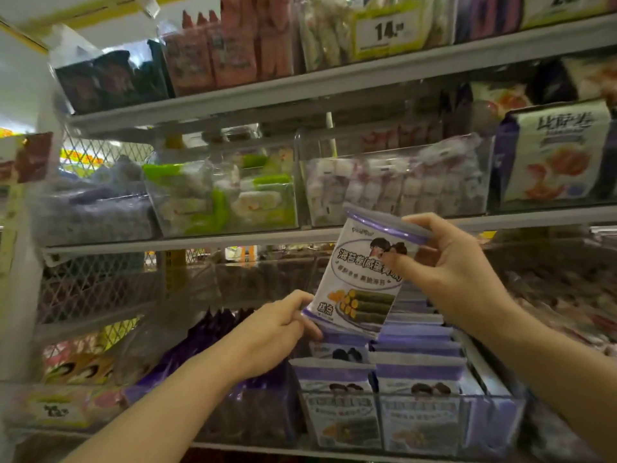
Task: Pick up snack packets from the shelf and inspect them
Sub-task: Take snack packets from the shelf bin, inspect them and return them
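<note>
Right hand (457, 262) pinches packet (360, 282) top; left hand (277, 332) seemingly grips bottom.

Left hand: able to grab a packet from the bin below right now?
Probably not yet. The left hand pinches a lower corner of the held packet. The path looks free, though: the bin sits open-topped right beneath it.

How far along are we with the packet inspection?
Done: one packet is off the shelf. In hand: the left hand pinches its bottom corner, the right hand grips its top, front facing the camera. Left: the matching packets below it sit unpicked.
</note>
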